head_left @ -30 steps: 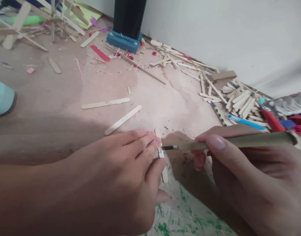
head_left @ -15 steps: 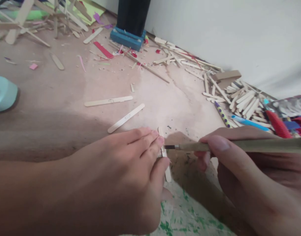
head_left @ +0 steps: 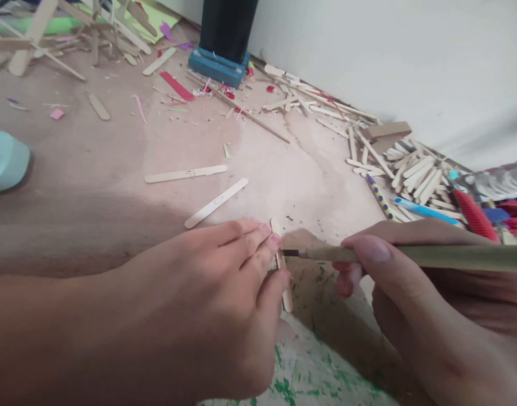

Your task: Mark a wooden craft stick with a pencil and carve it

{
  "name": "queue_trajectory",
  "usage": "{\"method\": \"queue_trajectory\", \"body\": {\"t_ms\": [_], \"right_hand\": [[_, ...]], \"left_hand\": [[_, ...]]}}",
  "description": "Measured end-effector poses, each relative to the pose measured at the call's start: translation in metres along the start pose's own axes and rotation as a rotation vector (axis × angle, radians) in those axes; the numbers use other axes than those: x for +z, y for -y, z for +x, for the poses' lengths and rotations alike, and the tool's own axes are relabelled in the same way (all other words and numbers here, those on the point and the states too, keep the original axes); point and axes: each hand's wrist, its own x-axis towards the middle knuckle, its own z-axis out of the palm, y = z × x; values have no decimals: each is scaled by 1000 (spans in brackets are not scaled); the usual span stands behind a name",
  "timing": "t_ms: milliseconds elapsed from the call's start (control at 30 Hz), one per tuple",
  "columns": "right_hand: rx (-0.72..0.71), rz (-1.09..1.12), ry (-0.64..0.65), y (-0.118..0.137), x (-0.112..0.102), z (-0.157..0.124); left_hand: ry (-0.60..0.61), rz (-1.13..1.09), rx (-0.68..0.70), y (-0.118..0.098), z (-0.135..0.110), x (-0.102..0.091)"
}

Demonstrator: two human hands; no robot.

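Note:
My left hand (head_left: 216, 287) is closed, its fingers pressed together and holding a wooden craft stick (head_left: 287, 296) down against the work surface. Only the two ends and part of the right edge of that stick show past the fingers. In my right hand (head_left: 427, 304) is a carving tool (head_left: 326, 253) with a pale wooden handle, a metal collar and a dark narrow tip. The tip meets the stick's middle, very near my left fingertips. Beyond my left hand lie a craft stick (head_left: 216, 203) with a small pencilled rectangle and a notched craft stick (head_left: 186, 174), also pencil-marked.
A pile of craft sticks (head_left: 419, 175) lies along the wall at right, near a blue pen (head_left: 427, 211), a dotted pencil (head_left: 380, 197) and a red-handled object (head_left: 476, 214). A black post on a blue base (head_left: 220, 66) stands at the back. A light-blue object (head_left: 7, 160) sits at left.
The carving tool's handle end has shifted slightly downward with my right hand, and the tip stays at the stick. My left hand holds nearly the same place.

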Motion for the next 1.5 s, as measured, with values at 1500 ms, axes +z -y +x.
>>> {"method": "queue_trajectory", "body": {"t_ms": [1500], "right_hand": [[-308,-319,798,-4,-33,64]], "left_hand": [[15,39,65,1,1,-2]]}}
